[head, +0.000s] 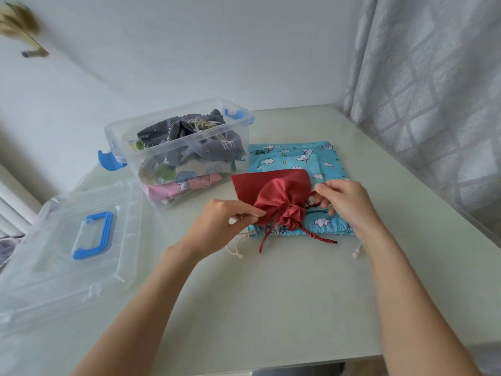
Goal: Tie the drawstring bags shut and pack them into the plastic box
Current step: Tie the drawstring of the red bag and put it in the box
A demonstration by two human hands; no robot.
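Observation:
A red satin drawstring bag (273,192) lies on top of blue cloud-print bags (322,161) in the middle of the table. Its neck is gathered tight, and two red cords (320,238) trail toward me. My left hand (225,221) pinches the bag's gathered neck from the left. From the right, my right hand (344,199) pinches the red cord beside the neck. The clear plastic box (151,126) with blue latches stands at the back left and holds several tied bags in grey, tree-print and pink.
The box's clear lid (54,256) with a blue handle lies at the left table edge. A patterned curtain (433,77) hangs along the right side. White cords (235,249) of the blue bags stick out toward me. The pale table (271,294) reaches its front edge near my forearms.

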